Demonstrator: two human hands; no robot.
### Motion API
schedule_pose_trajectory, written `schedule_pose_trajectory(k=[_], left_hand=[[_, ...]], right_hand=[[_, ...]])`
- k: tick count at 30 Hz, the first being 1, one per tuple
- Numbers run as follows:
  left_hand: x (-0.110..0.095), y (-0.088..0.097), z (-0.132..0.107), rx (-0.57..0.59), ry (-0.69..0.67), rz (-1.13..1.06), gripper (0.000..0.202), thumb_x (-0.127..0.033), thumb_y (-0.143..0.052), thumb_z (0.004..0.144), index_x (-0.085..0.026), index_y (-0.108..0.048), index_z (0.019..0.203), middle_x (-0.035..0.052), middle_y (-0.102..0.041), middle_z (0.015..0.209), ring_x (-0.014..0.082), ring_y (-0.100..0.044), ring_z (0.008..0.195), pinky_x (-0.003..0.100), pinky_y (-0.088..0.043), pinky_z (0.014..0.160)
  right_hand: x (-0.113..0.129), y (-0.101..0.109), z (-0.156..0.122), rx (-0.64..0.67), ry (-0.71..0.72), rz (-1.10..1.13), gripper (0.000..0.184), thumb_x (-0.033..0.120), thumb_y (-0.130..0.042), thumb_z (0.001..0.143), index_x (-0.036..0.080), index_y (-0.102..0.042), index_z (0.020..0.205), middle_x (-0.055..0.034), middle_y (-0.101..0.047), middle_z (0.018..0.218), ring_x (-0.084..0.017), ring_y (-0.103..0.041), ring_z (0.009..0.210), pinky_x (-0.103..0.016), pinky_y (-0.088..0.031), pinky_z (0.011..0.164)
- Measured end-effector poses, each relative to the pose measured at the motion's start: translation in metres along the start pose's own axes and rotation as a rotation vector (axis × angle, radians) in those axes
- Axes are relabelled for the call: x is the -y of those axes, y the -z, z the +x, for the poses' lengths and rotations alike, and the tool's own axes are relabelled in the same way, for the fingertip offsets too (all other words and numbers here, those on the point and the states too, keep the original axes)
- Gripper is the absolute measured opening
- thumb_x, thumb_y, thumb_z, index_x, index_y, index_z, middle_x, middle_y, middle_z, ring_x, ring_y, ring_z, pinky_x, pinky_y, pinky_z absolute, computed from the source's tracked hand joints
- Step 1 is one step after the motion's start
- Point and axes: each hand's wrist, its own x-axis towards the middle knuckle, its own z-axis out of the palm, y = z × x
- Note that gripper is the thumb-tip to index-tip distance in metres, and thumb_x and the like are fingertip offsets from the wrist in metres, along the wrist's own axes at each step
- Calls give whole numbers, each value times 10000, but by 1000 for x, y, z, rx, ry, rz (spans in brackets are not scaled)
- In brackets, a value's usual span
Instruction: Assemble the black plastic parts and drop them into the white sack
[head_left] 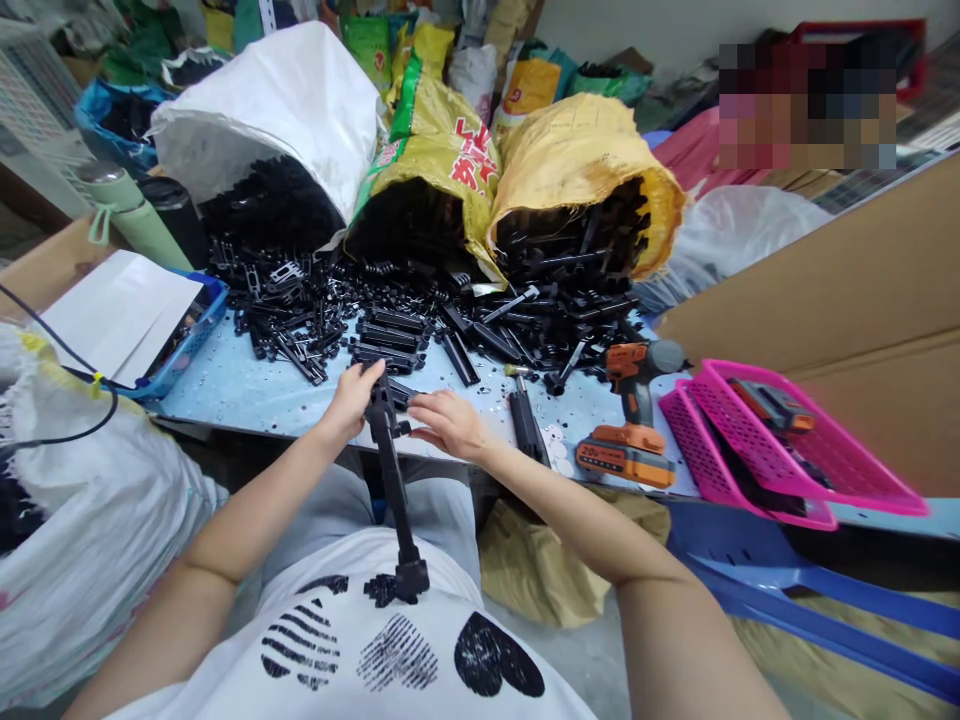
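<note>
My left hand [351,397] is closed around the top of a long black plastic rod assembly [395,490], whose lower end rests against my white shirt. My right hand [448,421] lies beside the rod's top end, fingers stretched toward it and touching a small black part at the table edge. Both hands sit at the near edge of the light blue table [247,385]. A heap of black plastic parts [420,315] lies just beyond the hands.
Three sacks, white [277,110], yellow-green [439,160] and yellow [585,165], spill black parts onto the table. An orange cordless drill [634,410] stands to the right, next to pink baskets [757,440]. A blue basket with white paper [131,320] is at the left. Cardboard [847,290] stands at the right.
</note>
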Motion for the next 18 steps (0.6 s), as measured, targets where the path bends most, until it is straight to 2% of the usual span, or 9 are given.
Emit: schedule_pose_trajectory(k=[2,4,6,10,12,14,16,18], left_hand=[[2,-1,-5,36,93,17,375,-433,-740,655,-150,-494,641,-54,-454,533,63,-419,453,195,-343,442],[3,-2,-8,38,141,43,402,-440,-752,632,-154,-470,612,-65,-429,507,55,-387,437,195,-324,433],[2,-1,-7,10,74,65,407,-459,-738,645,-155,-468,621,-65,-429,516,55,-383,449,194,-327,443],[-5,5,-3,-119,-263,139,345,-455,-684,719,-159,-542,826,-37,-535,661,77,-475,561,191,-385,528],[-6,6,-1,-133,-267,166,335,-455,-667,737,-162,-541,838,-42,-520,654,75,-465,552,190,-382,525],[-3,6,-1,-99,-179,164,334,-461,-658,743,-159,-518,760,-58,-459,596,64,-417,504,188,-356,489],[1,3,0,-58,-101,148,351,-463,-660,738,-160,-486,704,-65,-420,572,58,-391,482,185,-336,463],[5,1,0,-43,-84,144,364,-473,-655,740,-159,-477,693,-61,-424,578,60,-400,488,185,-340,462]], right_hand=[[-8,4,8,89,145,-24,258,377,-420,951,187,-560,1055,-104,-640,1014,-182,-580,911,-338,-428,768],[-8,6,17,188,180,27,292,416,-398,953,190,-584,972,-90,-647,948,-175,-571,846,-341,-412,755],[0,5,23,249,45,146,395,472,-331,961,178,-580,873,-76,-634,843,-163,-551,766,-331,-404,728],[24,1,25,367,-403,524,593,477,-54,981,157,-511,781,-16,-541,631,-117,-500,586,-264,-400,611],[28,2,23,345,-472,539,576,492,-69,978,152,-513,837,-16,-546,656,-120,-502,592,-264,-403,610],[24,4,21,257,-366,392,498,525,-204,966,155,-532,910,-53,-584,768,-149,-525,697,-301,-411,686],[15,4,20,218,-180,252,439,530,-307,946,168,-553,920,-79,-593,838,-174,-521,774,-340,-399,746],[7,0,20,224,-75,215,460,550,-305,937,177,-559,847,-77,-576,783,-181,-506,758,-353,-393,741]])
